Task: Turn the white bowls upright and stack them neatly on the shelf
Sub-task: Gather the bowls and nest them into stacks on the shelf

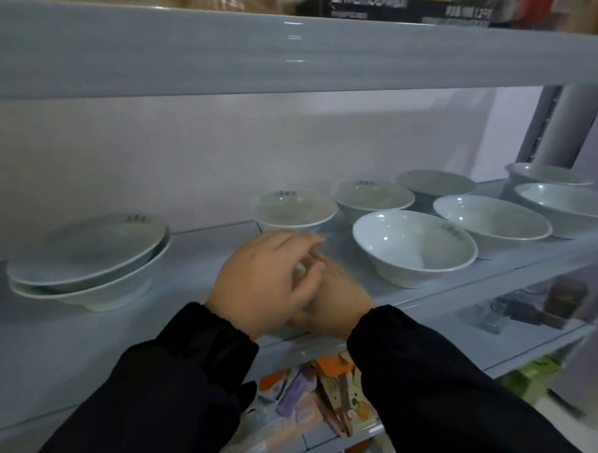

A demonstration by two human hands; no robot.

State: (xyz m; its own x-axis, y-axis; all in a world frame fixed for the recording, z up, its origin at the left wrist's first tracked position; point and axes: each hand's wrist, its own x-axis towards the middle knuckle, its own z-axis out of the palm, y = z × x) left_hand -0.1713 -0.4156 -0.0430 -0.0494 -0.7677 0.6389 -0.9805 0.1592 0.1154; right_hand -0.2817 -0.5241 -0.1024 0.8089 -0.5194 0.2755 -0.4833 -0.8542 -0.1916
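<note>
Shelf: I view a pale grey shelf (193, 256) with white bowls spread along it from near left to far right.
Stack: two white bowls (83, 261) are nested at the near left; the upper one sits tilted, not level in the lower.
Loose bowls: the near bowl (415, 248) stands right of the hands, and the far bowl (296, 209) stands just behind them. Five more bowls run to the right, and all look upright and single.
Left hand: the left hand (261, 279) hovers over the middle of the shelf, its fingers (307, 242) loosely curled and close together, holding nothing that I can make out.
Right hand: the right hand (339, 296) lies partly under the left and is blurred, so I cannot tell how its fingers lie.
Done, as I judge it: the turning upright appears finished, and stacking has begun with two bowls.
Left, as I judge it: seven bowls must join the stack, and its top bowl needs levelling.
Below: coloured packets (317, 391) fill the lower shelf.
</note>
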